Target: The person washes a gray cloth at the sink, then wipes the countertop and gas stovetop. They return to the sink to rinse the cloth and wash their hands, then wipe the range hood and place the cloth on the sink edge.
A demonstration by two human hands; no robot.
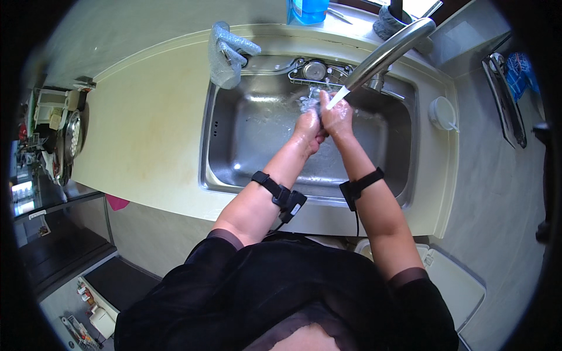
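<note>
My left hand (308, 126) and my right hand (339, 116) are together over the stainless steel sink (259, 145), both wet. A stream of water (338, 97) runs from the metal faucet (386, 55) onto my right hand. Bluish-grey, shiny splashing (311, 102) shows at the far side of my fingers; whether a thing is held there cannot be told. The fingers of my left hand curl under, close against my right hand. Behind them, at the sink's back edge, sits a wire rack (298, 80) around a round metal drain part (314, 70).
A grey mesh cloth (226, 57) drapes over the sink's back left corner. A blue liquid bottle (309, 11) and a grey pot (388, 25) stand on the ledge behind. To the right of the sink is a small white tub (441, 113). The pale countertop (145, 123) stretches left.
</note>
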